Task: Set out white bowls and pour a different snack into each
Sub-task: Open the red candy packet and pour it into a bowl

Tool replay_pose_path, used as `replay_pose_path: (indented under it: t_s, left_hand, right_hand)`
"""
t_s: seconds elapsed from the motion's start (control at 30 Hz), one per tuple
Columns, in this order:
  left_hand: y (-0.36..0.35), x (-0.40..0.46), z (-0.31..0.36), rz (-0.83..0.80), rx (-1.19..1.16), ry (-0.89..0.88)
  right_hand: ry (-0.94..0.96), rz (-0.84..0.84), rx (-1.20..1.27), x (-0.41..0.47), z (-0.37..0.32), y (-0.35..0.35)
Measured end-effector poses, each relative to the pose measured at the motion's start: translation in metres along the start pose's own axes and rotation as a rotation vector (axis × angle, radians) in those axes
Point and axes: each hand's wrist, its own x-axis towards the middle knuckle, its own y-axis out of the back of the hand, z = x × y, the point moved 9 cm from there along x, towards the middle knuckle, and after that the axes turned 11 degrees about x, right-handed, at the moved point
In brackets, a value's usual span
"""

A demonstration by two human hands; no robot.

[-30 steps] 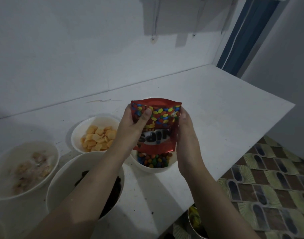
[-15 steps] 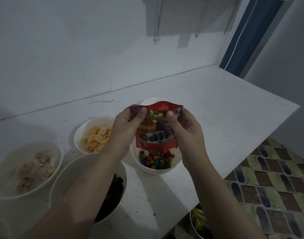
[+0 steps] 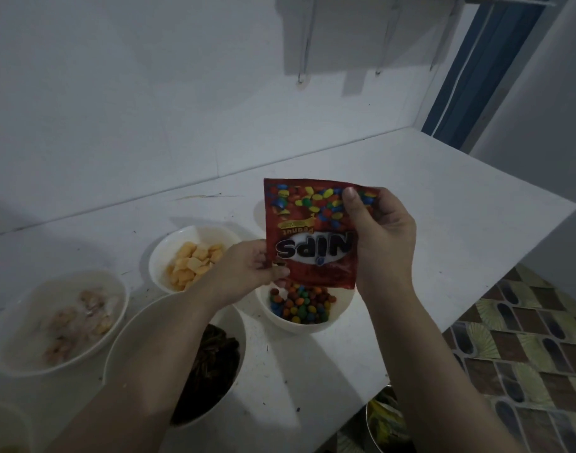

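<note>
I hold a red Nips candy packet (image 3: pixel 307 230) upside down over a white bowl (image 3: pixel 340 313) holding several coloured candies (image 3: pixel 301 305). My right hand (image 3: pixel 383 238) pinches the packet's upper right part, thumb on its front. My left hand (image 3: pixel 247 271) pinches its lower left corner near the mouth. To the left stands a white bowl (image 3: pixel 160 253) of orange-yellow crackers (image 3: pixel 195 264). In front of it a larger white bowl (image 3: pixel 129 341) holds a dark snack (image 3: pixel 211 367), partly hidden by my left forearm. At far left a white bowl (image 3: pixel 121 297) holds pale pieces (image 3: pixel 77 325).
The bowls sit on a white counter (image 3: pixel 443 230) against a white wall. The counter's edge runs diagonally at the right, above a patterned tiled floor (image 3: pixel 528 348). A metal container (image 3: pixel 383 423) with yellow wrappers stands on the floor below the edge. A blue door frame (image 3: pixel 469 70) is at top right.
My left hand has slid from the packet's top corner down to its lower left corner. The right hand keeps the top, and the packet now hangs flatter and higher over the candy bowl.
</note>
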Motion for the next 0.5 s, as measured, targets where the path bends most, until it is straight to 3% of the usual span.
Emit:
replay_pose_path:
  t_s: [0.13, 0.33, 0.43, 0.5]
  left_hand:
    - [0.006, 0.000, 0.002, 0.008, 0.038, 0.002]
    - [0.036, -0.004, 0.032, 0.336, -0.390, -0.078]
    - [0.035, -0.005, 0.019, 0.418, -0.657, 0.000]
    - [0.030, -0.007, 0.016, 0.433, -0.760, 0.037]
  right_hand:
    - [0.013, -0.030, -0.064, 0.000, 0.000, -0.004]
    - [-0.007, -0.168, -0.196, -0.002, 0.005, -0.009]
    - [-0.140, -0.310, -0.483, -0.007, 0.027, -0.005]
    - [-0.194, -0.261, -0.576, -0.014, 0.035, 0.011]
